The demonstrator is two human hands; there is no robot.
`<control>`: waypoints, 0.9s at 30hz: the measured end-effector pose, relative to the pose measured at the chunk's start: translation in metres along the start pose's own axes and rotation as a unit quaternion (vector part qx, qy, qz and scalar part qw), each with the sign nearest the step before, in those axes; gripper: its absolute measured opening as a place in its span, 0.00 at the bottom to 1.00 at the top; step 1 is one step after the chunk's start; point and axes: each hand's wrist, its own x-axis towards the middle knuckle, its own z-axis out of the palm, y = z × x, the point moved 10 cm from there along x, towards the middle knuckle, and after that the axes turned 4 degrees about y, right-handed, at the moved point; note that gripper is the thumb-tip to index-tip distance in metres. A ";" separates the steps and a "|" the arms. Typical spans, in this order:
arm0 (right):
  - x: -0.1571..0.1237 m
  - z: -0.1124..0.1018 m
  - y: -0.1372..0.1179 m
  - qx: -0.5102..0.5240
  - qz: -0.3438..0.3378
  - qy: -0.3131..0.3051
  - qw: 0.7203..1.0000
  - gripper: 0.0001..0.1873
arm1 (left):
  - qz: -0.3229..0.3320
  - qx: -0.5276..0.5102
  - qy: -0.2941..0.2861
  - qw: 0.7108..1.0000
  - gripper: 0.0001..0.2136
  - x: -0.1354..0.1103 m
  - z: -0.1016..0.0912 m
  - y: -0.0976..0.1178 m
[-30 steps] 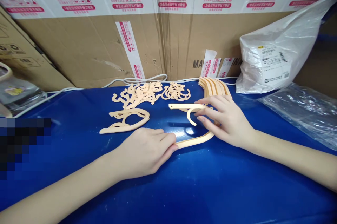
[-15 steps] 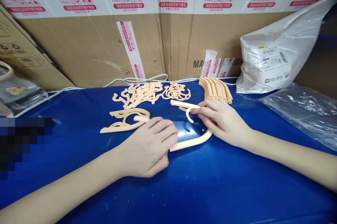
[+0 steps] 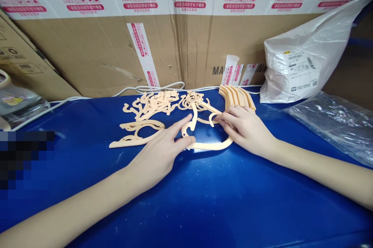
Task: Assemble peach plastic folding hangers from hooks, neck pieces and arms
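Cream plastic parts of a folding hanger lie between my hands. My left hand (image 3: 161, 147) has its thumb and index finger around a small curved hanger piece (image 3: 192, 117) with a hole at its bend. The piece meets the end of a long bowed hanger arm (image 3: 211, 146). My right hand (image 3: 247, 127) is closed on the hanger parts, its fingertips by a small hook (image 3: 211, 119) and a straight arm end (image 3: 211, 107). The far end of the bowed arm runs under my right fingers. How the parts join there is hidden.
Left of centre lie folded hangers (image 3: 125, 143). Behind are a pile of small hooked pieces (image 3: 159, 102) and a stack of hanger arms (image 3: 237, 96). A cardboard box (image 3: 116, 46), white cable (image 3: 128, 90), white bag (image 3: 291, 73) and clear plastic (image 3: 335, 123) edge the blue table (image 3: 204, 209).
My left hand has turned and parted thumb from index finger, bringing the small curved piece up against the bowed arm. The bowed arm's left end has shifted upward. My right hand stays nearly in place.
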 end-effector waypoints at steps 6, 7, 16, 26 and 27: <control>0.000 0.000 0.001 -0.007 0.005 -0.005 1.000 0.14 | -0.015 -0.060 -0.006 0.998 0.14 0.002 -0.005 0.001; 0.000 0.001 0.001 -0.005 0.008 -0.006 1.000 0.14 | -0.013 -0.074 -0.009 0.997 0.13 0.002 -0.007 0.003; 0.000 -0.001 0.001 0.003 0.010 0.005 1.000 0.13 | 0.007 -0.041 0.007 0.999 0.12 0.005 -0.011 0.013; 0.000 -0.003 0.005 0.011 0.043 0.026 0.999 0.10 | 0.031 -0.039 -0.010 0.999 0.06 0.007 -0.007 0.019; -0.001 -0.003 0.005 0.009 0.041 0.030 0.999 0.09 | 0.033 -0.037 -0.010 0.999 0.05 0.006 -0.007 0.019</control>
